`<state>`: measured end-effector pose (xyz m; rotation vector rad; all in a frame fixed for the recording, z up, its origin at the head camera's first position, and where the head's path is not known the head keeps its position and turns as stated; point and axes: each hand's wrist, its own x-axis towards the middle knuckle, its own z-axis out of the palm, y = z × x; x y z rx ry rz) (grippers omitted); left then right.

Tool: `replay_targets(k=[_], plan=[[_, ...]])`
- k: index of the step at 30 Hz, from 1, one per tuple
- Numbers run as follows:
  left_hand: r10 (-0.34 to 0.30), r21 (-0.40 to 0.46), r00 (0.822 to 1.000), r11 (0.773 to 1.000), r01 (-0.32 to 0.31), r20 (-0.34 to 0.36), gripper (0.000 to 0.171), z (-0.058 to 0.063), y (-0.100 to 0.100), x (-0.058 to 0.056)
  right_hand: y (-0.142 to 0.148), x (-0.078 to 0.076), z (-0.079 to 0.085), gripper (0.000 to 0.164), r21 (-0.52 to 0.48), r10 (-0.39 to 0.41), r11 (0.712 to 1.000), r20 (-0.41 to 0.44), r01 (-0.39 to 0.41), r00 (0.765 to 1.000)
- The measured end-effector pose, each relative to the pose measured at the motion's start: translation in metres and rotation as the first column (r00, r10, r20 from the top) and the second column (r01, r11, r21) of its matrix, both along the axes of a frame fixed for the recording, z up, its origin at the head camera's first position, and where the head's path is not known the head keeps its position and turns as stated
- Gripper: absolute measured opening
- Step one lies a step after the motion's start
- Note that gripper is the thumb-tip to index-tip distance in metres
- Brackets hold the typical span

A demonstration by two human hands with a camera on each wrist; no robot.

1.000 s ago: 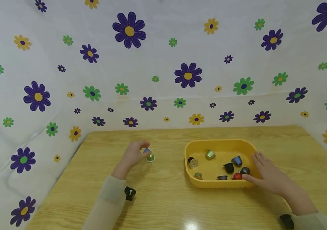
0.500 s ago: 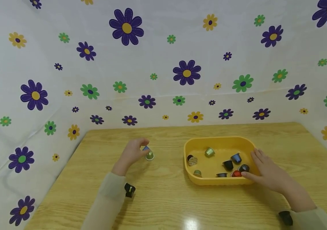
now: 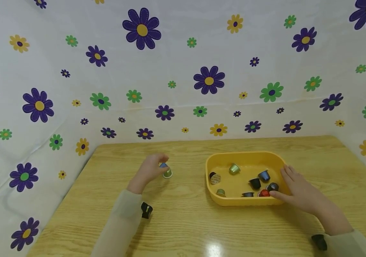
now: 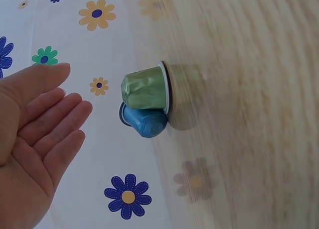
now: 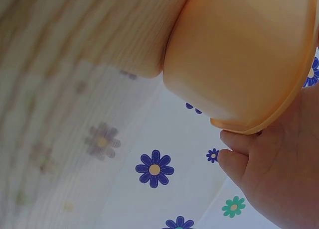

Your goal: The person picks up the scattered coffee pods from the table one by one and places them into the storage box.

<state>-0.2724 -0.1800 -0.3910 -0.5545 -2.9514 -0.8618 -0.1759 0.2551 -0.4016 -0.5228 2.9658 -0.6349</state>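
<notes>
On the wooden table to the left, an upright green coffee capsule (image 4: pixel 144 89) stands with its white rim down. A blue coffee capsule (image 4: pixel 149 123) leans against it, tilted. My left hand (image 3: pixel 148 170) is right beside the pair; in the left wrist view its fingers are relaxed, apart from the capsules, and hold nothing. My right hand (image 3: pixel 306 194) rests on the right end of the yellow tray (image 3: pixel 206 178), thumb over the front rim and extended fingers along the side. Inside the tray lie several capsules, among them a green one (image 3: pixel 234 169) and a red one (image 3: pixel 264 193).
Black wrist straps (image 3: pixel 146 210) show at both cuffs. Behind the wooden table (image 3: pixel 183 221) and along its sides hangs a white sheet (image 3: pixel 176 71) printed with flowers. Bare wood lies between the left-hand capsules and the tray.
The head view has shifted slightly, so the scene sits a little higher. My left hand stays beside the two capsules and my right hand stays on the tray rim.
</notes>
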Motion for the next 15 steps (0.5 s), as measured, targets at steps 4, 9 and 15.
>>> replay_targets(k=[4,9,15], plan=[[-0.009,-0.015,1.000,1.000,0.009,0.009,0.033,-0.0024,0.0009,-0.0008,0.0001,0.0003,-0.0008,0.089,-0.004,-0.003,1.000,0.004,0.003,1.000],[-0.017,0.001,0.999,1.000,0.017,0.042,0.033,-0.0053,0.0022,-0.0019,0.0003,-0.0001,-0.0011,0.089,0.003,-0.004,1.000,0.001,0.004,1.000],[-0.020,0.012,0.996,1.000,0.019,0.085,0.035,-0.0065,0.0034,-0.0018,0.0001,-0.0010,-0.0016,0.089,0.007,-0.001,1.000,-0.009,0.001,1.000]])
